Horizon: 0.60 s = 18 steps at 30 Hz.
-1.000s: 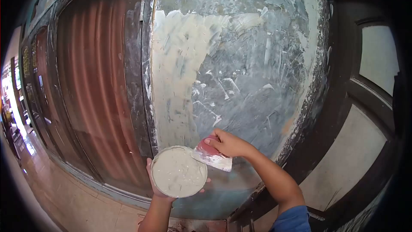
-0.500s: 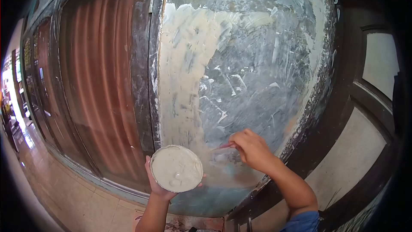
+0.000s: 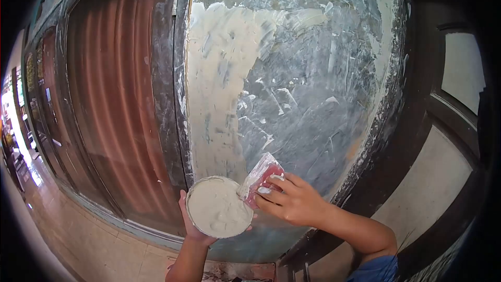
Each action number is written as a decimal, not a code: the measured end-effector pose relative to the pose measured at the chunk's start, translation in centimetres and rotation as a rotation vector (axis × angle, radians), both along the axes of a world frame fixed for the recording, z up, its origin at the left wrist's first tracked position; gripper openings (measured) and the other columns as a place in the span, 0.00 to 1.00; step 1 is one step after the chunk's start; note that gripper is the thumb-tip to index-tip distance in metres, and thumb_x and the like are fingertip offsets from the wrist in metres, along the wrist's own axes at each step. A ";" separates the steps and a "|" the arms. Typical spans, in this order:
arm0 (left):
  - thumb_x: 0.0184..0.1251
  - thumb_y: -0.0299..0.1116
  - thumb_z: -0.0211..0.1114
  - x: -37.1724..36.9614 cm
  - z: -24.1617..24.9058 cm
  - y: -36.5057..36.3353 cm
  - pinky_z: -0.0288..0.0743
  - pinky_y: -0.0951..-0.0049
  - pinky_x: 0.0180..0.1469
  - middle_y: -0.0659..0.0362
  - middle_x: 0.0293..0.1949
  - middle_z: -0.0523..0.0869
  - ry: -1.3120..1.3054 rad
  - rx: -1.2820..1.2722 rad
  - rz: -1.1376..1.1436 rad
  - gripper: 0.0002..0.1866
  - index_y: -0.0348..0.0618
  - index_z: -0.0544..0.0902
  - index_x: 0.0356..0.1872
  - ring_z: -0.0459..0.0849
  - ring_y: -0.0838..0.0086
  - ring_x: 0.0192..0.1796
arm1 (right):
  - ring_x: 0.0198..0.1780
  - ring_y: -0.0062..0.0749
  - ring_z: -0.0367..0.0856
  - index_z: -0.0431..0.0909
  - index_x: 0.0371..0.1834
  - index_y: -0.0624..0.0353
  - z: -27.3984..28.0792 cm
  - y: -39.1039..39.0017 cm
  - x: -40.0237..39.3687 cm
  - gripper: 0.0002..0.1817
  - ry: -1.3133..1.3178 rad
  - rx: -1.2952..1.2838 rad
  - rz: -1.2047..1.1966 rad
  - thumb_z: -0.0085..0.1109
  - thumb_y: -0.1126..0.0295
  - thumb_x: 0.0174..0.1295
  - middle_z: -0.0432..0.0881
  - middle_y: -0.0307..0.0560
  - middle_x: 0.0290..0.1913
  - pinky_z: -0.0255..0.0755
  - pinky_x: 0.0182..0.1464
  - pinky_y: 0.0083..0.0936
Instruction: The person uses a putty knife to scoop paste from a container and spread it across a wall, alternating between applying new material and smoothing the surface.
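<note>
Pale paste (image 3: 214, 204) is contained in a round bowl (image 3: 222, 237), low in front of the wall (image 3: 308, 125), and the bowl is cupped from below by the left hand (image 3: 194, 231), whose fingers are spread around its sides. A red scraper (image 3: 267, 177) is gripped by the closed fingers of the right hand (image 3: 295, 202), with one end set at the bowl's right rim; whether the rim is touched cannot be told. For good work, the bowl should be held level and braced, the blade drawn lightly over the rim, and an even load gathered along its edge, so that drips are avoided. Counted: one bowl, one scraper, two hands, one partly coated wall.
</note>
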State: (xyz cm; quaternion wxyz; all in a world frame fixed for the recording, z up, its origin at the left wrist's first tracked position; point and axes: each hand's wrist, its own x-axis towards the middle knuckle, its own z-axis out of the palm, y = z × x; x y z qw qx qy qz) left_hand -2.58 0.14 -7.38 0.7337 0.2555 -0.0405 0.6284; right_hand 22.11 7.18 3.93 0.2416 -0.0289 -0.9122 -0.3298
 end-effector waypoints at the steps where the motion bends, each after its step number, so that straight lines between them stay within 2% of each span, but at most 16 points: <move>1: 0.61 0.91 0.37 0.0 0.3 -0.1 0.73 0.14 0.61 0.37 0.77 0.69 0.105 0.003 0.043 0.64 0.46 0.60 0.83 0.74 0.19 0.68 | 0.61 0.40 0.83 0.86 0.55 0.48 0.0 0.1 0.0 0.18 -0.007 -0.002 0.000 0.62 0.66 0.60 0.87 0.35 0.55 0.77 0.55 0.39; 2: 0.61 0.91 0.37 0.0 0.4 -0.1 0.73 0.14 0.61 0.38 0.78 0.68 0.210 0.007 0.086 0.64 0.47 0.60 0.83 0.74 0.19 0.68 | 0.61 0.40 0.83 0.86 0.55 0.48 -0.1 0.1 0.0 0.18 -0.007 -0.005 0.000 0.62 0.66 0.60 0.87 0.35 0.55 0.77 0.55 0.39; 3: 0.61 0.91 0.37 -0.1 0.2 0.0 0.73 0.14 0.61 0.38 0.78 0.68 0.211 0.005 0.086 0.64 0.47 0.60 0.83 0.74 0.19 0.68 | 0.61 0.41 0.83 0.86 0.55 0.48 -0.1 0.2 -0.1 0.18 -0.007 -0.006 -0.002 0.62 0.66 0.60 0.87 0.35 0.55 0.77 0.56 0.39; 5: 0.60 0.91 0.37 -0.3 -0.4 0.4 0.72 0.14 0.62 0.38 0.79 0.67 0.065 0.066 -0.035 0.63 0.47 0.60 0.84 0.73 0.19 0.69 | 0.61 0.41 0.83 0.86 0.55 0.48 -0.3 0.3 -0.2 0.18 -0.007 -0.009 -0.002 0.62 0.66 0.60 0.87 0.36 0.56 0.77 0.56 0.40; 10: 0.61 0.91 0.37 0.2 -0.2 0.1 0.71 0.13 0.62 0.38 0.80 0.65 -0.179 0.004 -0.109 0.64 0.48 0.58 0.84 0.72 0.19 0.70 | 0.62 0.42 0.83 0.86 0.55 0.49 -0.6 0.1 -0.4 0.19 0.020 -0.069 0.024 0.63 0.67 0.60 0.87 0.36 0.56 0.77 0.57 0.40; 12: 0.67 0.85 0.42 0.2 0.3 -0.3 0.67 0.06 0.57 0.43 0.80 0.67 0.170 0.019 0.076 0.56 0.52 0.64 0.83 0.72 0.27 0.72 | 0.62 0.42 0.83 0.86 0.55 0.49 -0.7 0.1 -0.5 0.19 0.021 -0.071 0.028 0.63 0.67 0.60 0.87 0.36 0.56 0.77 0.57 0.41; 15: 0.68 0.84 0.42 0.3 0.6 -0.4 0.67 0.06 0.57 0.45 0.80 0.67 0.228 0.065 0.100 0.54 0.52 0.65 0.82 0.72 0.30 0.73 | 0.62 0.43 0.82 0.86 0.56 0.49 -0.8 0.2 -0.6 0.19 0.020 -0.085 0.034 0.63 0.67 0.60 0.87 0.36 0.56 0.77 0.57 0.41; 18: 0.69 0.83 0.42 0.5 0.4 -0.3 0.67 0.07 0.58 0.45 0.80 0.68 0.180 0.062 0.074 0.53 0.52 0.66 0.82 0.74 0.33 0.73 | 0.62 0.43 0.82 0.86 0.56 0.49 -1.0 0.3 -0.8 0.19 0.026 -0.127 0.053 0.63 0.68 0.60 0.87 0.36 0.56 0.78 0.57 0.42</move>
